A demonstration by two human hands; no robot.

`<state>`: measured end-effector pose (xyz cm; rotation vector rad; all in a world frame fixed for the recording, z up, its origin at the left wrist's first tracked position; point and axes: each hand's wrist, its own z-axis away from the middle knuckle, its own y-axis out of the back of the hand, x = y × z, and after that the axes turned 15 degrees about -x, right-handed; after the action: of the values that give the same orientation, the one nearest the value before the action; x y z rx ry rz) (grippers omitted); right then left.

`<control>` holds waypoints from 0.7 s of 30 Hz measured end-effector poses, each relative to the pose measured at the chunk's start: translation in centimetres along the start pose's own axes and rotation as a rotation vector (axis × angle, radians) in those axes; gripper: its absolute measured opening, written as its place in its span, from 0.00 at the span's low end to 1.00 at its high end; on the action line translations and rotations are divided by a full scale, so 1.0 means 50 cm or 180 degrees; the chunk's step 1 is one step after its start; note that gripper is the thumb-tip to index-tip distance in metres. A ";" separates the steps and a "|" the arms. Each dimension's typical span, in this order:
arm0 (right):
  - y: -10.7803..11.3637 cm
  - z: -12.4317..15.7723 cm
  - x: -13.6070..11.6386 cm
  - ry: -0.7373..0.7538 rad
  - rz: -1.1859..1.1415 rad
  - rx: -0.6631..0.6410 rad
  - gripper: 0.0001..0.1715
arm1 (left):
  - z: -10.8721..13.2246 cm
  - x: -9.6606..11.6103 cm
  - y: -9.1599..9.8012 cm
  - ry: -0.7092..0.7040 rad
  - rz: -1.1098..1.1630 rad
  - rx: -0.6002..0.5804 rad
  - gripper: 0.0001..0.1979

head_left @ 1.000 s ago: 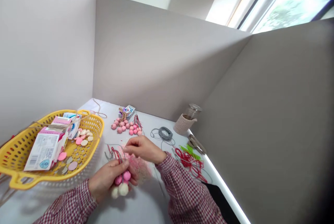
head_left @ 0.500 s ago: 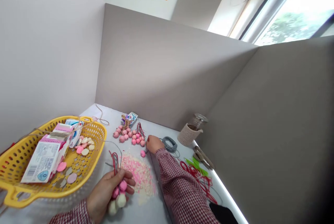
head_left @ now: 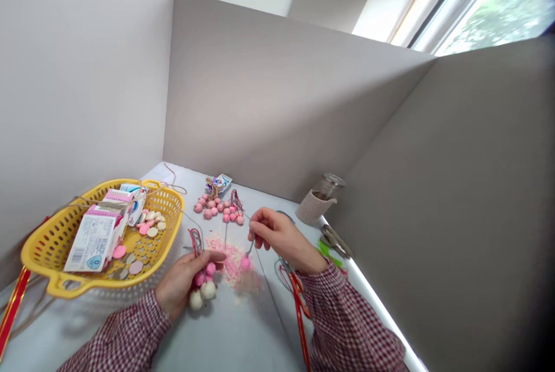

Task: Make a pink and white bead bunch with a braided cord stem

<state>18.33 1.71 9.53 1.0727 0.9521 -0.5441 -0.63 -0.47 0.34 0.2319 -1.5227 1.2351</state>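
My left hand (head_left: 184, 282) is closed around a small bunch of pink and white balls (head_left: 207, 290) on cords. Red and grey cord ends (head_left: 196, 239) stick up above its thumb. Between the fingertips of my right hand (head_left: 277, 233) is pinched a grey cord (head_left: 251, 245). From that cord a single pink ball (head_left: 245, 262) hangs over pink and white shavings (head_left: 229, 245) on the table. Beyond the hands, several more pink balls (head_left: 208, 214) lie in corded bunches.
To the left stands a yellow basket (head_left: 173, 239) with small cartons (head_left: 91, 239) and pink and white discs (head_left: 151, 232). A glass jar in a knitted sleeve (head_left: 314, 207) is at the back right. Near my right sleeve lie orange-handled scissors (head_left: 299, 291) and a red ribbon (head_left: 301, 326).
My right hand has come up from the table near the back bunches, the pink ball now dangling from its cord. My left hand keeps its hold on the bunch. The camera view has shifted.
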 end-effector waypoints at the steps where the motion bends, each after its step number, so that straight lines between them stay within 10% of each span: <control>1: -0.014 0.009 -0.008 0.0085 -0.0167 -0.0216 0.04 | 0.001 -0.001 0.001 0.0005 -0.0035 -0.0087 0.20; 9: -0.117 -0.009 0.018 0.0143 -0.0539 -0.0236 0.04 | 0.007 -0.021 0.001 0.0451 0.0283 -0.0960 0.16; 21: -0.138 -0.030 0.066 0.0252 -0.0355 0.0234 0.08 | 0.000 -0.034 -0.004 0.0679 0.0651 -0.1537 0.15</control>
<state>14.09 0.48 3.11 1.1181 1.0729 -0.6361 0.14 -1.29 -0.91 -0.3689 -1.6313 0.9725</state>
